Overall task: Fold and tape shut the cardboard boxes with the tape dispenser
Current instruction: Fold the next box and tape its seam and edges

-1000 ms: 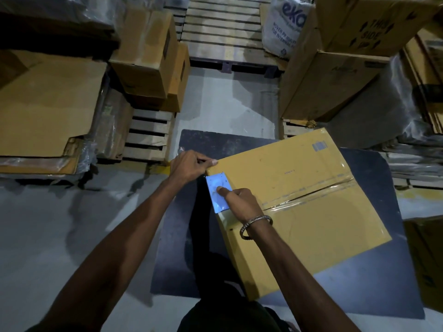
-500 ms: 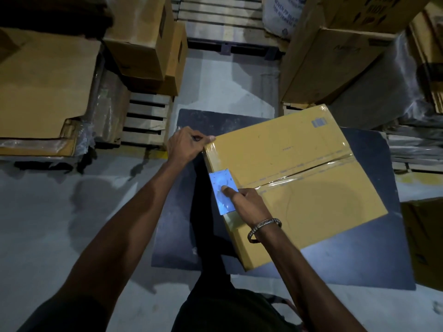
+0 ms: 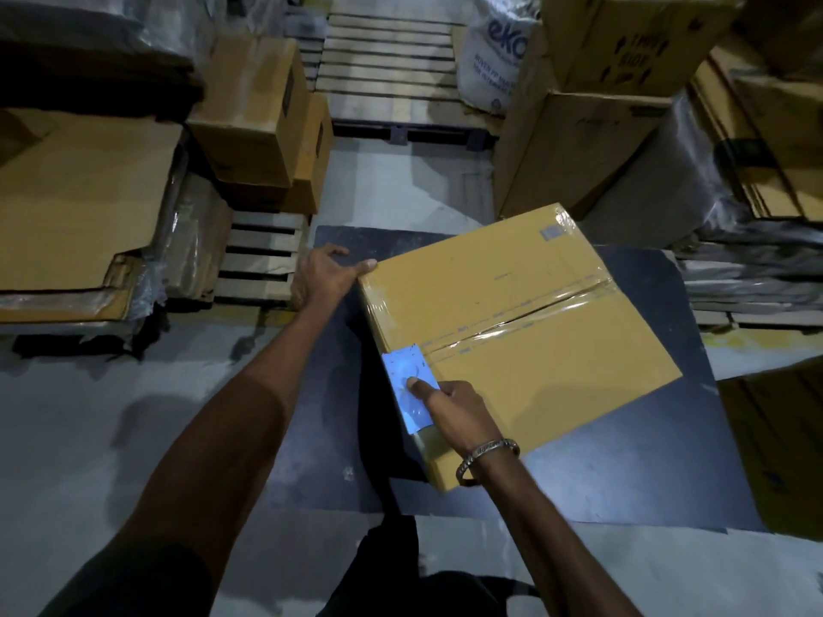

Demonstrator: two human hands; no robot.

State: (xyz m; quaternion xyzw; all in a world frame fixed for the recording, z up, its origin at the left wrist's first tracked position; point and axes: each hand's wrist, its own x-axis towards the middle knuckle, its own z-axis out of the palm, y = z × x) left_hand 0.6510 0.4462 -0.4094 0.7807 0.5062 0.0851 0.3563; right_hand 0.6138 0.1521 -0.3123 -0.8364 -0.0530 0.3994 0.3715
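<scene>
Two hands work on one closed cardboard box (image 3: 521, 331), which lies flat and turned at an angle on a dark worktop (image 3: 623, 474). Clear tape (image 3: 525, 316) runs along the seam between the box's top flaps, from its near left edge to its far right edge, and shines where the light catches it.

At the far left corner of the box, the left hand (image 3: 323, 278) has its fingers curled around the corner, with the thumb lying along the top edge.

At the near left edge of the box, just where the taped seam ends, lies a light blue card (image 3: 409, 389), partly over the edge. The right hand (image 3: 454, 411) presses down on it with the thumb on top; the other fingers are curled beside it, and how they meet the card cannot be told. A metal bracelet (image 3: 487, 456) sits on that wrist.

Beyond the box stand stacked brown cartons (image 3: 579, 140), with a white printed sack (image 3: 499, 51) beside them and a wooden pallet (image 3: 387, 60) farther back. Left of the box, past the worktop, flattened cardboard sheets (image 3: 80, 202) lie wrapped in plastic, near two smaller stacked boxes (image 3: 262, 122) on another pallet.
</scene>
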